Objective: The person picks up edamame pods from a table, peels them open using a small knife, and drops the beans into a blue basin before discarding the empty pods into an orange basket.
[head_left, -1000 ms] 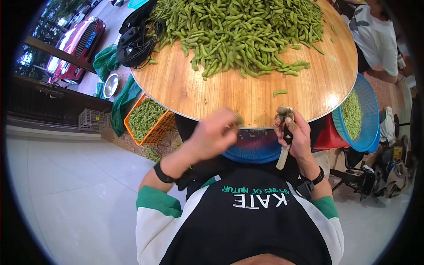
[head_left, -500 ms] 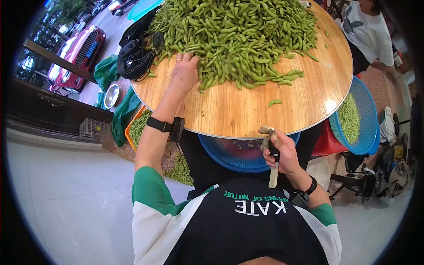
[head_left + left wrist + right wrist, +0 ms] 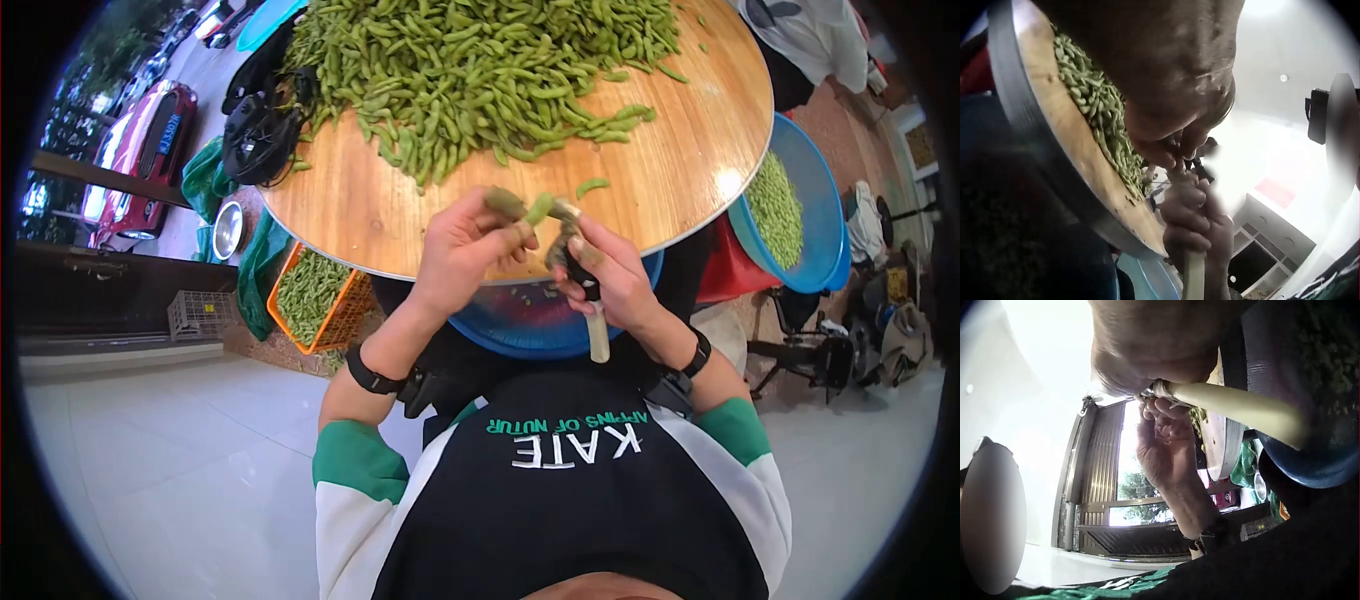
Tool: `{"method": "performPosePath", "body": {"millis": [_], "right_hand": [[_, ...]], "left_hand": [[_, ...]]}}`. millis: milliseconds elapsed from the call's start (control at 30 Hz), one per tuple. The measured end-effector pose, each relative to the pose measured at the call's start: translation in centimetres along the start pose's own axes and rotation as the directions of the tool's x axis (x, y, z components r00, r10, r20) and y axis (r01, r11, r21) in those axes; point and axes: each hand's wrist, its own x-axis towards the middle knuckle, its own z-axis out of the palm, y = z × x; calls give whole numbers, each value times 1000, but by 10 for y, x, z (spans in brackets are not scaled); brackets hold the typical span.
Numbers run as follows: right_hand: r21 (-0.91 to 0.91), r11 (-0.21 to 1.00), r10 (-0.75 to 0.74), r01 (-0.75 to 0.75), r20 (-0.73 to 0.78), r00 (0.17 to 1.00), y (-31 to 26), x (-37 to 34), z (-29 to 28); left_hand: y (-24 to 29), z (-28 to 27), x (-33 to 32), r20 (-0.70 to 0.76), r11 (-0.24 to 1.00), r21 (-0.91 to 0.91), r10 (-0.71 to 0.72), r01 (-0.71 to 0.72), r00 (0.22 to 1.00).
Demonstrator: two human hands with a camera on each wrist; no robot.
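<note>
Over the table's near edge, the left hand (image 3: 462, 250) pinches a green pod (image 3: 538, 209) between thumb and fingers, its end close to the right hand's fingertips. The right hand (image 3: 612, 275) grips a tool with a pale handle (image 3: 598, 335) that points down toward the body; the tool's working end is hidden by the fingers. Dark coverings show on some fingertips. A large heap of pods (image 3: 470, 80) lies on the round wooden table (image 3: 700, 170), and one loose pod (image 3: 592, 187) is near the hands. In the right wrist view the handle (image 3: 1235, 406) sticks out of the grip.
Below the table edge sits a blue basin (image 3: 530, 335). An orange crate of pods (image 3: 345, 315) stands at the left, a blue basket of shelled beans (image 3: 825, 215) at the right. A black bag with cables (image 3: 258, 140) rests on the table's left side. Another person (image 3: 815, 45) is at upper right.
The left hand has come back from the heap's left edge to beside the right hand, now with a pod in its fingers. The right hand still holds the tool.
</note>
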Motion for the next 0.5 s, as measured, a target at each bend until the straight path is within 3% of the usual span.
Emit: {"method": "performPosePath", "body": {"millis": [67, 233, 500], "right_hand": [[98, 994, 33, -40, 75, 997, 1, -2, -2], [111, 988, 99, -112, 112, 989, 1, -11, -7], [127, 992, 8, -14, 49, 999, 4, -12, -2]], "left_hand": [[-7, 11, -4, 100, 979, -172, -91, 108, 991], [-18, 19, -6, 74, 981, -164, -88, 99, 993], [-27, 30, -10, -17, 973, -220, 70, -72, 997]]}}
